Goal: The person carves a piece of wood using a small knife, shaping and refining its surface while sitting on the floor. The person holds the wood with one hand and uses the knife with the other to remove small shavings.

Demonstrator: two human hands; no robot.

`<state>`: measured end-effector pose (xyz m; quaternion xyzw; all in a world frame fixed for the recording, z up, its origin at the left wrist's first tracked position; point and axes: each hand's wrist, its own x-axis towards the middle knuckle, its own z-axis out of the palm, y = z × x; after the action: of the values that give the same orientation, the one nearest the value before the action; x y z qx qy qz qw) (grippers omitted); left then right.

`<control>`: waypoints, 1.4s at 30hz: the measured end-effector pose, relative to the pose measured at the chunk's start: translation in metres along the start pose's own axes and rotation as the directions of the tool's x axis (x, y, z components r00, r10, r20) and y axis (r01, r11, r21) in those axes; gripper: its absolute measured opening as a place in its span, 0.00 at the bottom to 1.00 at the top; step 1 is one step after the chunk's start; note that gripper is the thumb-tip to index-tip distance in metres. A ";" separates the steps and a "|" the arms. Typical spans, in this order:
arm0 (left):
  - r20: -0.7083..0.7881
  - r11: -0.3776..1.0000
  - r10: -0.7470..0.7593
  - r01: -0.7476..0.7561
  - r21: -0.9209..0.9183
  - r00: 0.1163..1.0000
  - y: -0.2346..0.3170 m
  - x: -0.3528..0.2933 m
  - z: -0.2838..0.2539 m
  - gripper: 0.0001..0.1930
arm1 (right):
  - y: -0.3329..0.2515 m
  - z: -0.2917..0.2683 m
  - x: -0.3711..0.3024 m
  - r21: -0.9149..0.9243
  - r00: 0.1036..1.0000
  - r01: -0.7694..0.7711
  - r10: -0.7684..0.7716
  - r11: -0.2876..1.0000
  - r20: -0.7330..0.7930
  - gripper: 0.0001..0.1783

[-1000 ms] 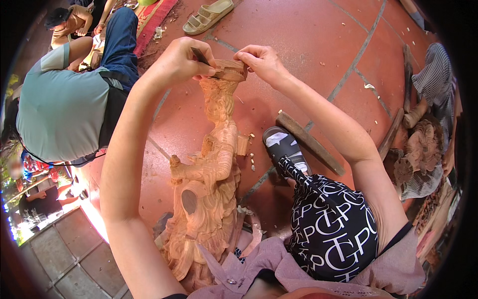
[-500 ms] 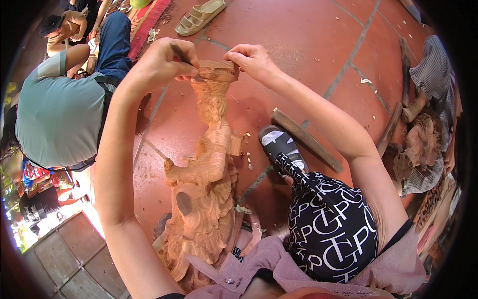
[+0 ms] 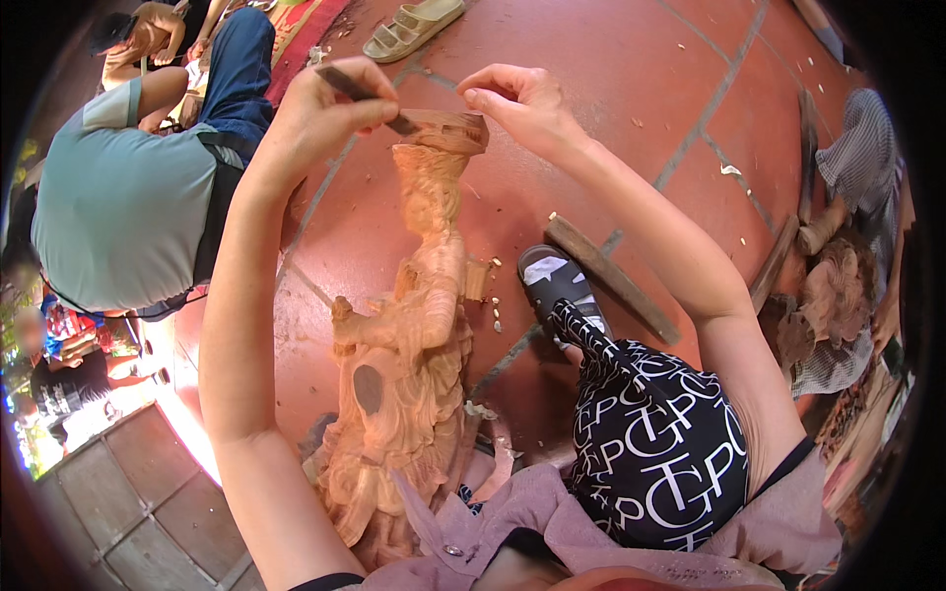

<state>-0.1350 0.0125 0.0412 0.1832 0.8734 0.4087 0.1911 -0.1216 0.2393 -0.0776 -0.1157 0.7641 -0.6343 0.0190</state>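
Note:
A carved wooden statue (image 3: 431, 295) of a robed figure leans up and away from my lap, its flat-topped headpiece (image 3: 448, 131) at the far end. My left hand (image 3: 340, 108) is closed around a dark, flat, narrow tool (image 3: 345, 85), whose exact kind I cannot make out. The tool's lower tip meets the left side of the headpiece. Just beyond the headpiece's right edge, my right hand (image 3: 527, 106) hovers with thumb and forefinger slightly apart, holding nothing visible. A dark oval patch (image 3: 368, 389) marks the statue's robe.
A wooden bar (image 3: 611, 278) lies on the red tiled floor beside my sandalled foot (image 3: 557, 286). An olive sandal (image 3: 414, 30) lies at the far side. One person in a pale green shirt (image 3: 128, 207) sits at left. Another carving (image 3: 833, 286) stands at right, near a person's checked clothing.
My right hand has lifted off the headpiece's right edge. The left hand with the tool has shifted slightly up and right. The view has tilted a little, moving the scene.

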 end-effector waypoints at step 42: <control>-0.304 0.464 -0.548 -0.020 -0.886 0.780 -0.136 -0.018 0.000 0.05 | -0.001 0.032 0.053 -0.325 0.977 0.209 -0.185 0.922 0.104 0.14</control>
<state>-0.1420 -0.0776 -0.0624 -0.2075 0.5877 0.7798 0.0588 -0.1677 0.1976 -0.0762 -0.2159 0.8438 -0.4899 -0.0374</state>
